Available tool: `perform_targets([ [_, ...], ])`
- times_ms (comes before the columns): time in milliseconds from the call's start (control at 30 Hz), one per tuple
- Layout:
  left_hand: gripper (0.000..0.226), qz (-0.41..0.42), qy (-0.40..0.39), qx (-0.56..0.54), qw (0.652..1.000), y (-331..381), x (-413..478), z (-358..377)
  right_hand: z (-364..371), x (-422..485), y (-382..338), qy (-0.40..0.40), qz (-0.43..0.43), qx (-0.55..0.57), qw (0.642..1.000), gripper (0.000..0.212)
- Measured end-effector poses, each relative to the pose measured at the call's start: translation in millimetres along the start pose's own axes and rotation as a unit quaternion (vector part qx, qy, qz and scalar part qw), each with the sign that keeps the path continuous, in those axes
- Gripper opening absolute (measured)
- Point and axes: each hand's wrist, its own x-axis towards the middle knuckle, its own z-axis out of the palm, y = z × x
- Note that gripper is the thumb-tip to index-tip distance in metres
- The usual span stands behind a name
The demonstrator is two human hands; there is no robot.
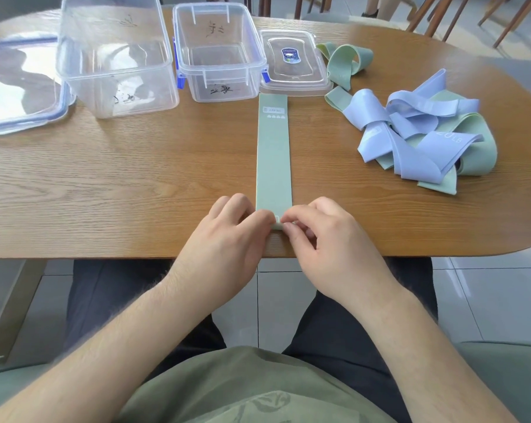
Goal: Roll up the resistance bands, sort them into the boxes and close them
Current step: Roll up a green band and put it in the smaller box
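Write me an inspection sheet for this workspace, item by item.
Surface: wooden table, rounded at right.
Job's things: flat green band lies straight, far end by the small lid; large box and small box open, seemingly empty; large lid at left; tangled pile of bands at right.
Clutter: nothing seen.
Hands: left hand and right hand pinch the band's near end.
Cables: nothing seen.
Surroundings: tiled floor; chair legs beyond the table.
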Motion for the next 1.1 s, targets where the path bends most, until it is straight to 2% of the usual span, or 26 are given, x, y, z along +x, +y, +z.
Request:
perform_targets([
  [267,0.018,-0.071,0.030,0.002,0.997,11,-1,4,6,-4,-3,0.049,0.017,0.023,0.998,0.013],
  [467,0.017,-0.115,0.049,-0.022,0.992,19,0,5,5,-5,-3,0.047,0.034,0.031,0.998,0.009],
  [867,0.017,-0.060,0.046,0.004,0.997,10,9,6,10,4,-2,0.055,0.009,-0.002,0.998,0.017],
  [1033,0.004,-0.040,0.034,-0.001,0.999,6,11,3,4,6,-2,0.047,0.009,0.022,0.999,0.011],
  [1100,0.006,-0.041,0.036,-0.005,0.998,4,12,4,2,7,-3,0.043,0.011,0.022,0.999,0.008],
])
